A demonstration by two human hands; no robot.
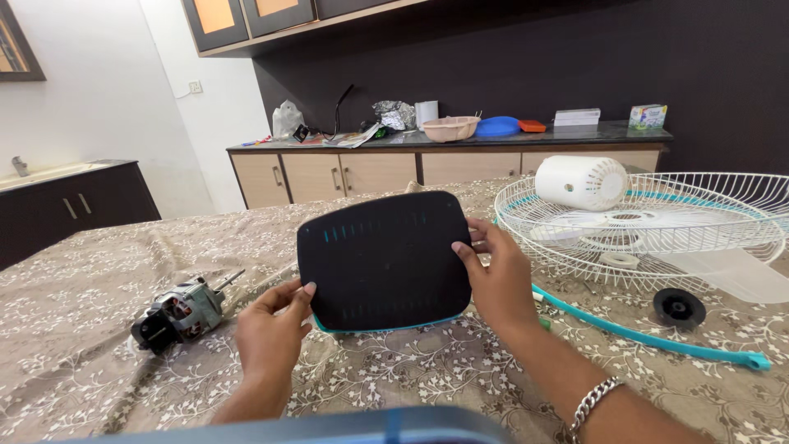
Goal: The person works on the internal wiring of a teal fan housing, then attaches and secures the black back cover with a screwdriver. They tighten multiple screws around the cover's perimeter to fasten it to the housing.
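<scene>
I've got the dark rounded panel [384, 260] upright over the floral cloth [90, 271] — left hand [274, 329] pinching its lower left edge, right hand [493, 275] clamped on its right edge. Motor [179, 312] lies left of it; wire fan guard [649, 226], black knob [679, 307] and teal rim strip [657, 339] to the right.

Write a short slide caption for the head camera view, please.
Both hands, left and right, hold a dark panel beside a fan grille.
</scene>
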